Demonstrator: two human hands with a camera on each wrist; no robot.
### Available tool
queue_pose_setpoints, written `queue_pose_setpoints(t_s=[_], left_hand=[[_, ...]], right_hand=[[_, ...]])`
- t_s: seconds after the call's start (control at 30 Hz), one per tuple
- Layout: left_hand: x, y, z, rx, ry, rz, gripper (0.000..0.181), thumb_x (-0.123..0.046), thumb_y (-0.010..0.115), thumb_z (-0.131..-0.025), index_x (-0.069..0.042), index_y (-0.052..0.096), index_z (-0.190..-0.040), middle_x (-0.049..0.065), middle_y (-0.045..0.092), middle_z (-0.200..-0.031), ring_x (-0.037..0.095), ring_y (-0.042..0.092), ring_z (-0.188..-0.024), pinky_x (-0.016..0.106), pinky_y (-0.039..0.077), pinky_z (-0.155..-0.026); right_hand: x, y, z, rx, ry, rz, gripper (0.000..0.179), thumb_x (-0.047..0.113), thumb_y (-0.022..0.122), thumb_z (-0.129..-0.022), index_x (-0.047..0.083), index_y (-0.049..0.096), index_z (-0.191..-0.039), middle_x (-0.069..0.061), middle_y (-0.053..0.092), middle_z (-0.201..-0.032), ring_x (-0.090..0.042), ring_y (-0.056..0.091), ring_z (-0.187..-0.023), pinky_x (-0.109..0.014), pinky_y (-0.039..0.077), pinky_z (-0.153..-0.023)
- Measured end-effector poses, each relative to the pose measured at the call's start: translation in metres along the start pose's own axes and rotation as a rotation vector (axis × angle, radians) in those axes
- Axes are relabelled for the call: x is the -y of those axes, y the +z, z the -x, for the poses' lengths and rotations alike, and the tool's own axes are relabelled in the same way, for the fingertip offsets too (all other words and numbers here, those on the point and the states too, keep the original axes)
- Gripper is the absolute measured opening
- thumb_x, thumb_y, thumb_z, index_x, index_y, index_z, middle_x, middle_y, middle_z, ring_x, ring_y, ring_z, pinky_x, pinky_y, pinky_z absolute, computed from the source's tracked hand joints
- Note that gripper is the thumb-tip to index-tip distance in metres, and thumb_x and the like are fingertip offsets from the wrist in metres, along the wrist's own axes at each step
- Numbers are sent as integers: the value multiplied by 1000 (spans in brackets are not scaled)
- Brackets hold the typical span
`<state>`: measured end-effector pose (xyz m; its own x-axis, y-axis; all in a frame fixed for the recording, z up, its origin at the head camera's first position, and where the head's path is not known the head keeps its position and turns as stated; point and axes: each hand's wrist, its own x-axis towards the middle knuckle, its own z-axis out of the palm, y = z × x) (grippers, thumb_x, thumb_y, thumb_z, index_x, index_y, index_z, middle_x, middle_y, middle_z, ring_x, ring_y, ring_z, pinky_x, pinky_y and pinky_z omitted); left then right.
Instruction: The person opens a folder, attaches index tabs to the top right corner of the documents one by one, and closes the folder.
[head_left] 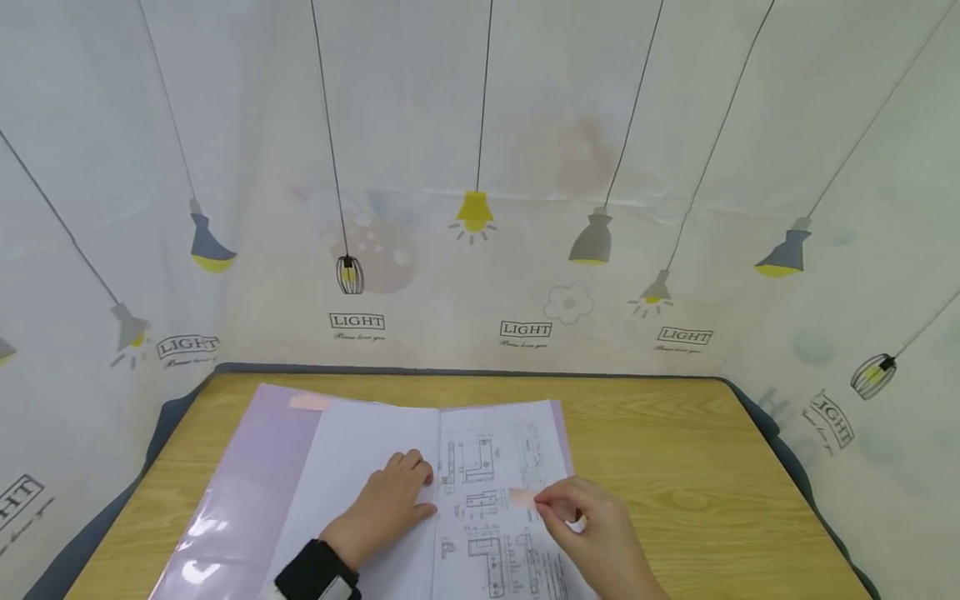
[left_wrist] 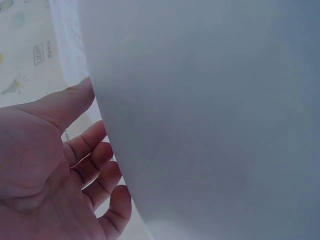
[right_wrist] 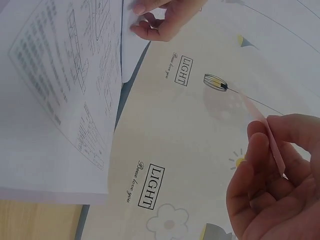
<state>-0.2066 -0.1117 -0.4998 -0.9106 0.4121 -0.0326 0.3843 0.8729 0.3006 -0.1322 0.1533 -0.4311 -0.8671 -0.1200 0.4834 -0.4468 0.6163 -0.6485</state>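
A booklet with a lilac cover [head_left: 243, 475] lies spread on the table. Its left page [head_left: 367, 433] is blank, and the right page [head_left: 495, 433] carries technical drawings and dimensions. My left hand [head_left: 393, 500] rests on the blank page beside the centre fold, fingers loosely bent; in the left wrist view a white sheet [left_wrist: 200, 120] hides part of the fingertips. Between thumb and fingers, my right hand [head_left: 592, 525] pinches a pink sticky note [right_wrist: 272, 145] over the printed page. Another pink tab [head_left: 310, 402] sticks out at the top left of the booklet.
The wooden table [head_left: 675, 467] extends to the right of the booklet. A pale cloth [head_left: 420, 108] printed with hanging lamps rises behind it and at both sides. A black watch [head_left: 317, 571] is strapped round my left wrist.
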Motion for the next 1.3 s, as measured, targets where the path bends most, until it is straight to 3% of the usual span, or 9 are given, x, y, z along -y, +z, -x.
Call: queue_pose_setpoints(t_s=[0.1,0.3,0.37,0.5,0.6,0.7,0.83,1.1,1.3], left_hand=[[2,3,-1,16,-13,41,37,-37,75,-78,-12,54,-97,-2,45,-92,15,40,-82,29,40,-63],[0,7,-4,44,-39,93,41,-38,75,-76,-11,53,-97,-1,44,-92,17,39,-83,32,42,-68],[-1,7,-4,54,-51,89,42,-38,76,-76,-11,52,-97,-1,44,-92,17,39,-84,32,42,-70],[-3,7,-5,67,-57,86,43,-37,77,-75,-10,52,-97,1,44,-93,18,39,-85,34,41,-71],[-4,7,-6,69,-57,89,44,-36,77,-75,-9,51,-98,2,44,-94,19,39,-86,34,41,-72],[-5,8,-7,71,-68,90,44,-35,78,-74,-9,51,-98,3,43,-94,19,39,-86,35,42,-73],[-5,8,-9,84,-88,96,44,-34,79,-74,-9,50,-96,3,42,-93,19,39,-86,35,42,-74],[-7,5,-8,103,-109,115,43,-32,80,-73,-9,51,-96,3,43,-94,20,40,-87,36,41,-75],[-9,2,-8,100,-107,122,43,-31,80,-73,-9,50,-96,4,43,-93,20,40,-87,36,41,-74]], right_hand=[[-1,1,-1,12,33,-3,25,-1,78,-72,21,68,-77,21,54,-71,3,47,-65,-19,44,-58],[-8,2,-11,104,271,-59,22,3,72,-81,21,68,-93,11,61,-78,-2,51,-66,-20,46,-57],[-15,4,-18,121,311,-76,22,4,69,-83,20,68,-99,6,64,-86,-3,55,-70,-19,47,-59],[-34,9,-36,130,337,-85,17,2,67,-85,15,69,-95,-2,67,-93,-8,61,-75,-20,48,-64],[-51,14,-51,149,410,-106,6,12,69,-85,14,67,-90,-2,67,-91,-11,61,-78,-23,48,-67],[-71,20,-68,171,500,-173,15,24,70,-86,12,65,-94,-4,67,-91,-15,59,-84,-27,46,-73],[-102,32,-90,163,569,-235,20,24,66,-89,7,65,-101,-7,67,-97,-19,60,-92,-30,46,-80],[-150,53,-113,193,662,-155,19,18,61,-91,4,66,-103,-10,65,-104,-22,58,-92,-33,46,-79],[-171,64,-119,239,741,-104,18,14,62,-90,1,67,-101,-10,64,-98,-19,55,-81,-25,43,-65]])
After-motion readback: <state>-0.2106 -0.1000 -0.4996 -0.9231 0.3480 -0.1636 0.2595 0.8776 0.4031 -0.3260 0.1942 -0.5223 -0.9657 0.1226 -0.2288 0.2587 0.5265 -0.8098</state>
